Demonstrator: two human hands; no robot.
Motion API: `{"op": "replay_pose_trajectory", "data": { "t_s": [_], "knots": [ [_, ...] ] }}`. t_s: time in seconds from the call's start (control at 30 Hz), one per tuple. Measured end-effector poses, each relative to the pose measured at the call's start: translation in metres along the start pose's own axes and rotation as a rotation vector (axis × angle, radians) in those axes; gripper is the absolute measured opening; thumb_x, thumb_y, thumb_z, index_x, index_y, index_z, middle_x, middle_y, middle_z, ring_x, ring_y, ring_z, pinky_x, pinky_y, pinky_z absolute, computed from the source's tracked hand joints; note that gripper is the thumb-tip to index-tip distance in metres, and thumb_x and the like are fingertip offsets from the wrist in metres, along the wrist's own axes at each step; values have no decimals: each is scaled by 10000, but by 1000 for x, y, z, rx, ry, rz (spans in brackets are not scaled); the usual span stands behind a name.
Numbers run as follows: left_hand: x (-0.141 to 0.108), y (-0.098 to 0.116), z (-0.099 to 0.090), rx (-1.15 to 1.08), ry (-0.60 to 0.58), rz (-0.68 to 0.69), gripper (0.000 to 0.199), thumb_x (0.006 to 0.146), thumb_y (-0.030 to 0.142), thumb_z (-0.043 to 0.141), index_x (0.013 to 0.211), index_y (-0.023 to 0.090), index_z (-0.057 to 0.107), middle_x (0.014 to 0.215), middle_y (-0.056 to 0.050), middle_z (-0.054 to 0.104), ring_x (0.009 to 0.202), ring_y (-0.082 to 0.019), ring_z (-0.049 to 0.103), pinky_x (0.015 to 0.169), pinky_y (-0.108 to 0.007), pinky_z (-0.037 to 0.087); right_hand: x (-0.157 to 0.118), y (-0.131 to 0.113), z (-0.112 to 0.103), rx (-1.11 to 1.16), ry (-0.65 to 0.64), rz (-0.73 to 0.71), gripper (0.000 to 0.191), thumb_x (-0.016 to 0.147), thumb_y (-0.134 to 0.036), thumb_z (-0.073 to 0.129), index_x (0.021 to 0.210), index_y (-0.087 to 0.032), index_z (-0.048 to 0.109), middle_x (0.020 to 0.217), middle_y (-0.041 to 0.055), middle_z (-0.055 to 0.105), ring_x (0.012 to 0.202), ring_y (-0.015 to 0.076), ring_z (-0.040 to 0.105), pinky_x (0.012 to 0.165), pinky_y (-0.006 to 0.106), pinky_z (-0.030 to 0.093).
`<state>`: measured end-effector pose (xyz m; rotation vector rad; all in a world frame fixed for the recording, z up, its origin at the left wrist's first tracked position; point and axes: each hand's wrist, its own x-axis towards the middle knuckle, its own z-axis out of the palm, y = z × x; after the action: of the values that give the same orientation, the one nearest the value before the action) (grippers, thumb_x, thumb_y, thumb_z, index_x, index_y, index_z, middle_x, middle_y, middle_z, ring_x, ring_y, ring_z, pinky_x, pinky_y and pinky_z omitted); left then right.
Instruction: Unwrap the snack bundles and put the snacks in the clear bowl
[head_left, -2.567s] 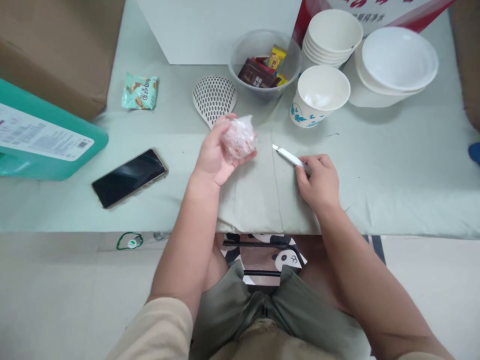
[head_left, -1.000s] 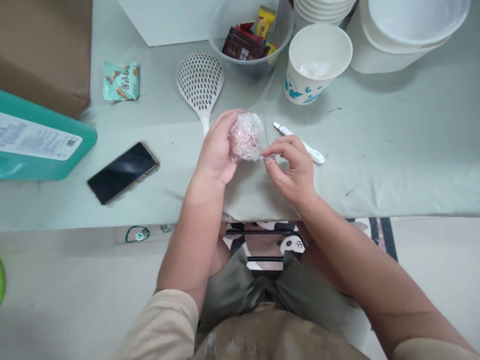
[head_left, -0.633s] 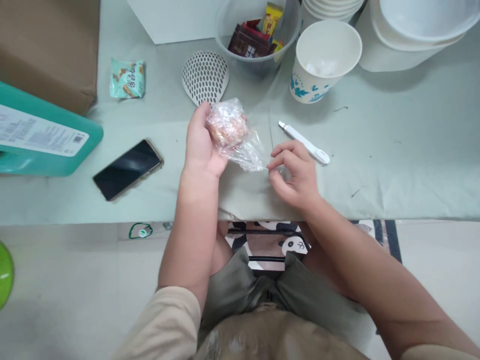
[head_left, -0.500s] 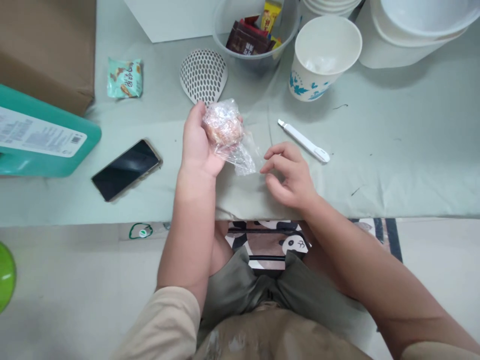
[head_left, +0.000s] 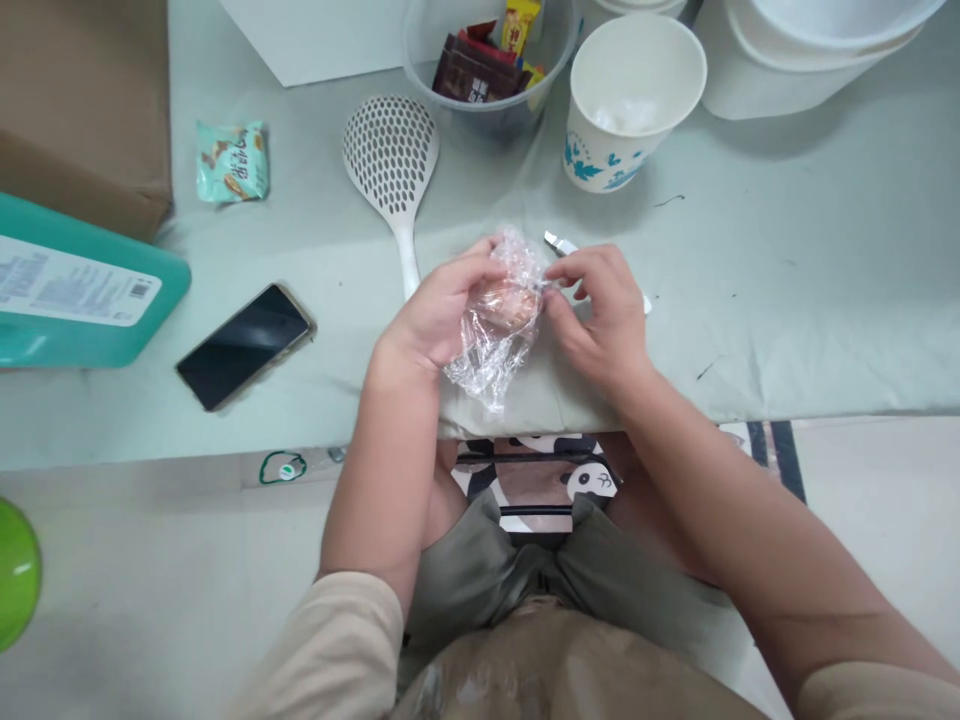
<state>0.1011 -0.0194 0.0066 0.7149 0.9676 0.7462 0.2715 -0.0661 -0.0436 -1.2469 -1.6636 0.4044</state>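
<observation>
My left hand [head_left: 431,315] is closed around a round, pinkish-orange lump [head_left: 512,302] in clear plastic wrap [head_left: 491,372], whose loose part hangs below. My right hand [head_left: 606,318] pinches the wrap at the lump's right side, thumb and forefinger together. Just behind that hand lies a white utility knife [head_left: 559,243], partly covered by the fingers. A white slotted skimmer [head_left: 390,152] rests to the left, the lower end of its handle hidden by my left hand. What the lump is, I cannot make out.
Behind stand a patterned paper cup [head_left: 611,165], a clear tub [head_left: 420,75] of wrapped snacks and white containers [head_left: 795,90]. Leftward lie a phone [head_left: 246,345] and a mint-green packet [head_left: 232,162]. A green jug [head_left: 161,275] and a brown box [head_left: 82,110] border the left side.
My left hand has turned and brought the wrapped lump to the right, uncovering the skimmer's handle. My right hand has moved up and taken hold of the wrap. The view has shifted slightly.
</observation>
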Motion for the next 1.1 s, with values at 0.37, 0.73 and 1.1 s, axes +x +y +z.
{"op": "replay_pose_trajectory", "data": {
  "t_s": [0.37,0.73,1.1],
  "knots": [
    [-5,6,-7,191,-253,-85,328,758,141,710,1073,185,634,846,12,658,672,-103,638,605,-213,496,3,5,-10,185,80,288,176,973,-386,628,904,-224,635,827,-7,602,728,132,565,716,311,500],
    [-8,6,-14,82,-278,-37,298,697,167,720,984,185,641,804,-4,660,685,-162,672,649,-312,590,7,19,-2,595,238,622,246,972,-399,625,822,-226,536,688,-50,451,563,68,493,536,215,407],
    [13,-5,-14,-3,59,151,213,833,205,683,1018,233,583,900,10,686,904,-214,766,809,-348,622,-4,4,1,307,80,343,324,945,-562,660,980,-259,550,816,-21,521,696,131,543,650,307,499]
  ]
}}
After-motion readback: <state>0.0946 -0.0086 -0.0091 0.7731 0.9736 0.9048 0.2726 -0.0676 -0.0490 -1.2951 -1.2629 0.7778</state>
